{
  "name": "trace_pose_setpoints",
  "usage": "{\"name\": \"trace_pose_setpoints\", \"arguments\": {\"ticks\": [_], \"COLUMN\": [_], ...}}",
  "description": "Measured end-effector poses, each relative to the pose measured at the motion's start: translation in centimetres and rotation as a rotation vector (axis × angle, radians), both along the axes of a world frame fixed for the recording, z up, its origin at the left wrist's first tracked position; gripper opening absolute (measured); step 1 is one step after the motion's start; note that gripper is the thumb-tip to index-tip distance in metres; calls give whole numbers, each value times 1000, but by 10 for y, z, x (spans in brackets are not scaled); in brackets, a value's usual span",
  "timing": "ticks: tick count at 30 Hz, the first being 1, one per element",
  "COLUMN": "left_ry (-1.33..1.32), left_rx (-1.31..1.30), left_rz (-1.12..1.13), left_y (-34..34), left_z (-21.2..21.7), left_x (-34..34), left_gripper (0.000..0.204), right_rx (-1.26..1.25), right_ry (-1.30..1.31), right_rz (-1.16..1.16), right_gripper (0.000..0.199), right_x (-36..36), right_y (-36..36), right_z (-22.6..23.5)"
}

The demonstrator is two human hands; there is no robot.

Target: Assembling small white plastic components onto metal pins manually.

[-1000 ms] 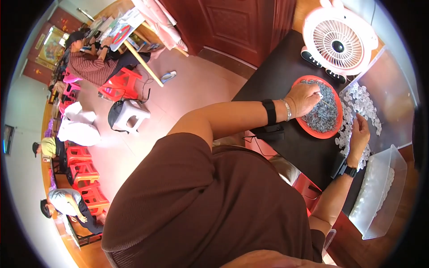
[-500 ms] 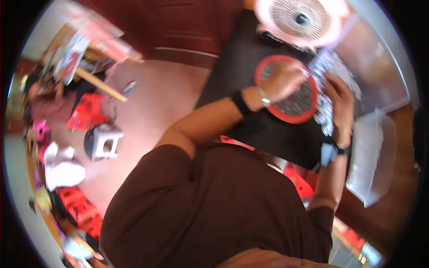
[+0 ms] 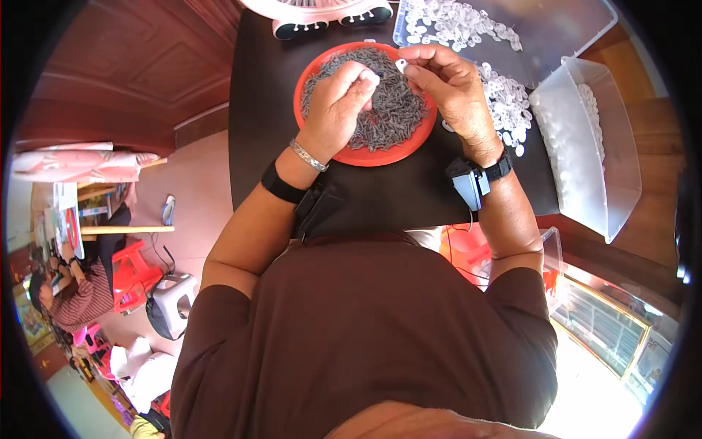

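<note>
My left hand point(image 3: 340, 106) is closed in a pinch above a round orange-red basin point(image 3: 376, 156). Something white shows at its fingertips, with a tiny dark tip beside it; I cannot make out what it holds. Heaped in the basin are many small grey ribbed pieces point(image 3: 387, 121). Over the basin's right side, my right hand point(image 3: 453, 91) pinches a small white oval plastic piece point(image 3: 401, 66) with a hole in it between thumb and forefinger. The two sets of fingertips are close together but apart. Loose white oval pieces point(image 3: 512, 110) lie on the black table beside my right wrist.
A clear bin point(image 3: 563, 33) with white pieces is at the far right; another translucent bin point(image 3: 585, 190) stands along the right edge. A pink-white fan base point(image 3: 322, 11) sits at the back. At left are a person in stripes point(image 3: 88, 296) and a grey stool point(image 3: 174, 304).
The view has turned and steadied. My left hand has come up from the grey pieces. My right hand has moved from the white pile to over the basin, now holding a white piece.
</note>
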State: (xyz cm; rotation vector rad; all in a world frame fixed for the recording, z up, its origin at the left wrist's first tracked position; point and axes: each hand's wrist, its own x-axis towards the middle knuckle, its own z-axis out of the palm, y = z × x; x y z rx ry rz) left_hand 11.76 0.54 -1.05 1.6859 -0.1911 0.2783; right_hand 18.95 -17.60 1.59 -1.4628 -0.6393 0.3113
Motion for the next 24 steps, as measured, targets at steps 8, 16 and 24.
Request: {"name": "trace_pose_setpoints", "arguments": {"ticks": [8, 16, 24], "left_ry": [-38, -54, -89], "left_rx": [16, 35, 189], "left_rz": [16, 31, 67], "left_y": [-2, -2, -3], "left_z": [-2, 0, -3], "left_x": [-1, -2, -1], "left_gripper": [16, 19, 18], "right_rx": [-71, -130, -91], "right_ry": [-160, -236, -110], "right_rz": [-45, -23, 67], "right_gripper": [18, 18, 16], "right_x": [-6, -7, -15], "right_y": [7, 7, 7], "right_z": [-14, -14, -5]}}
